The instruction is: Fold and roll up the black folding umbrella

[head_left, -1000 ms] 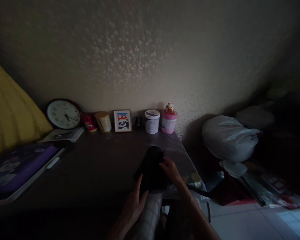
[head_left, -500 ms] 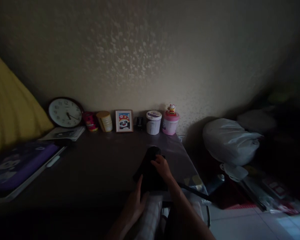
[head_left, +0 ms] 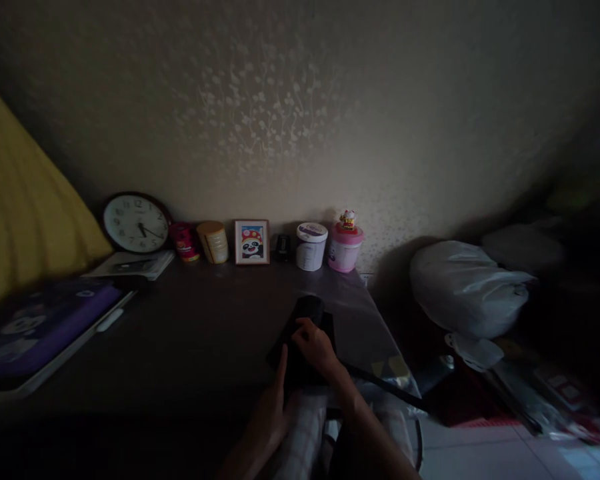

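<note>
A black bag (head_left: 300,370), soft and too dark to show its details, lies at the table's near edge. Its far end looks rolled or folded, and a black strap (head_left: 385,385) runs from it to the right over the table edge. My right hand (head_left: 314,343) is on top of the bag with fingers curled and pinching its dark material. Along the bag's near left side rests my left hand (head_left: 275,407), one finger stretched out and the thumb apart, touching it. Its other fingers are hard to see.
On the table (head_left: 205,320) stand a clock (head_left: 136,223), a panda picture frame (head_left: 252,242), a white tub (head_left: 311,247) and a pink tub (head_left: 345,250) with a cat figurine. A purple case (head_left: 50,320) lies left. White plastic bags (head_left: 467,287) sit beyond the right edge.
My right hand has moved slightly left and nearer across the bag, uncovering a dark flat part at its right. My left hand stays almost in place. The view has shifted a little.
</note>
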A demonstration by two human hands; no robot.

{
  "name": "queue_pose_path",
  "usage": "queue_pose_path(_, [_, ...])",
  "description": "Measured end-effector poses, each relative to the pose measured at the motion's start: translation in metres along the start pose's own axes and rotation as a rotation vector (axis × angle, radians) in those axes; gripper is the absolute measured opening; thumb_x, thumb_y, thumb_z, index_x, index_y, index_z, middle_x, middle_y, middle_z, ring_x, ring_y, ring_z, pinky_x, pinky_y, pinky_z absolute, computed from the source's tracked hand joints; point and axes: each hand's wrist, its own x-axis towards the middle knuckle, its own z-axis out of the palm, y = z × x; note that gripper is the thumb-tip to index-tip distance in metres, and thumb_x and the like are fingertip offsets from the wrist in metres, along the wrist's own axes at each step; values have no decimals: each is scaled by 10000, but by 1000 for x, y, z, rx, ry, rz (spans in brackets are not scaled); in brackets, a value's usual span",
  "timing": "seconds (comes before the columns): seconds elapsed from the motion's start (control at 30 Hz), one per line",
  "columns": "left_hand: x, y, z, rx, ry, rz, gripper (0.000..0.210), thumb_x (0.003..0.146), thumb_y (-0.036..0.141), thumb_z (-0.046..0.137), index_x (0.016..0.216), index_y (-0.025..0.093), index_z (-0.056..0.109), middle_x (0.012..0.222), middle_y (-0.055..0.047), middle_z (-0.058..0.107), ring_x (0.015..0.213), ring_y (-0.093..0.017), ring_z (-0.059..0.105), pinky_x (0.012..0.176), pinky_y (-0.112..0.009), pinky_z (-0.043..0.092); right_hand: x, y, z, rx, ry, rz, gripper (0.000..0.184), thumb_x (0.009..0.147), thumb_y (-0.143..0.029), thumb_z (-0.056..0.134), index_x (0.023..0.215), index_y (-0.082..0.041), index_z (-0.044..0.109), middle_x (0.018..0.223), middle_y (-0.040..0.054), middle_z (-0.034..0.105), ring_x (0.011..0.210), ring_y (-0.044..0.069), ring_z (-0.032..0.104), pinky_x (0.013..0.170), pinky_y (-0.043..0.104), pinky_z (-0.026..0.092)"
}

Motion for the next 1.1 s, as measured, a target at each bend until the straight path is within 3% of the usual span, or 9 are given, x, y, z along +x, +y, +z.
queue_pose_path(0.2, [3,-6,1,7,-43,13,621,850,236,355,1409,171,93,1314,-91,478,1229,-162,418,1004,-296,327,-15,-1,-4,47,-12,-161,295,777,-126,495,1052,-214,554,888,6,676,887,157,595,790,277,437])
queue_pose_path(0.33, [5,-12,5,9,-5,23,595,856,267,359,1400,171,138,1414,-76,332,1293,-139,312,1059,-304,254,-24,8,-10,35,128,-294,230,828,-157,462,1001,-219,598,1004,40,646,957,164,566,856,314,429])
queue_pose_path(0.5, [5,-12,7,15,16,39,587,861,280,347,1399,183,134,1443,-57,268,1311,-115,265,1076,-294,229,0,32,-7,-159,170,-383,276,865,-180,411,1067,-220,594,1160,50,595,1165,202,452,977,418,337])
queue_pose_path(0.63, [4,-11,7,19,33,34,583,855,278,358,1395,205,150,1441,-39,276,1307,-108,272,1075,-285,232,31,53,-9,-228,324,-216,350,861,-197,356,1160,-155,534,1252,117,521,1180,227,443,968,432,348])
queue_pose_path(0.73, [4,-12,8,27,28,35,585,859,272,345,1399,198,134,1438,-41,283,1295,-99,299,1065,-264,247,32,64,-9,-162,480,-18,401,853,-252,329,1179,-85,495,1211,185,529,1139,246,478,934,414,385])
queue_pose_path(0.87, [4,-10,11,55,31,39,588,864,259,327,1405,205,103,1435,-36,293,1291,-88,303,1047,-232,259,12,69,4,-27,421,156,408,841,-334,344,1145,-107,497,1102,184,586,1044,257,547,889,401,416])
queue_pose_path(1.1, [0,1,18,250,8,1,657,840,223,346,1413,174,27,1291,-110,497,1083,-172,551,872,-247,411,1,52,17,41,347,149,327,773,-413,481,989,-180,561,1063,153,599,1059,278,541,879,408,408])
